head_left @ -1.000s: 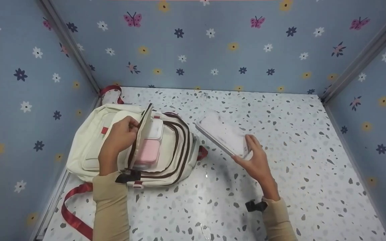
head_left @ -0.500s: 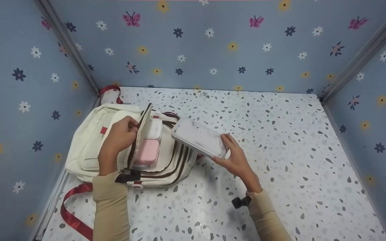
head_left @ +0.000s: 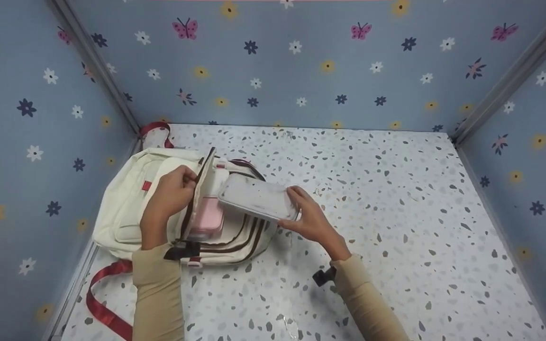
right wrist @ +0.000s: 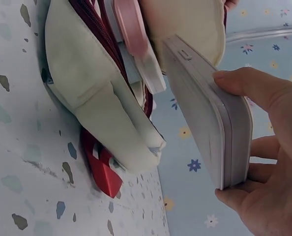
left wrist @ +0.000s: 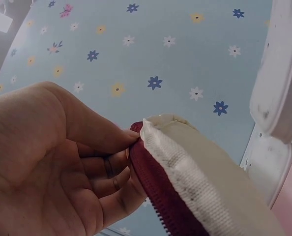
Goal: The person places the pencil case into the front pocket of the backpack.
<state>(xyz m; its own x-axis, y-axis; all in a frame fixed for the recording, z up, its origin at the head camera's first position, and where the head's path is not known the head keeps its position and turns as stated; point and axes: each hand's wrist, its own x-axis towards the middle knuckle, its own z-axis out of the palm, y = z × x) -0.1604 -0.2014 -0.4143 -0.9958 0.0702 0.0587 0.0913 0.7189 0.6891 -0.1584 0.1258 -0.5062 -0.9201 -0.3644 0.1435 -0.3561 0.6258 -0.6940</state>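
Observation:
A cream backpack (head_left: 128, 199) with brown-red zips lies on its back at the left. My left hand (head_left: 172, 196) pinches the zipped edge of its front flap (left wrist: 185, 172), which stands raised. Inside the opened pocket are a pink box (head_left: 209, 215) and a white box (left wrist: 266, 157). My right hand (head_left: 312, 219) grips one end of a flat white rectangular box (head_left: 256, 196) with rounded corners. Thumb and fingers span its sides in the right wrist view. The box's far end is tilted over the pocket opening, next to the pink box, and covers part of the pocket.
Red straps (head_left: 104, 303) trail from the backpack onto the speckled white tabletop (head_left: 396, 213). Blue flower-patterned walls (head_left: 273, 61) enclose the back and both sides. The backpack lies close to the left wall.
My right hand has carried the white box leftward from over the tabletop to over the pocket opening. The left hand keeps its pinch on the flap.

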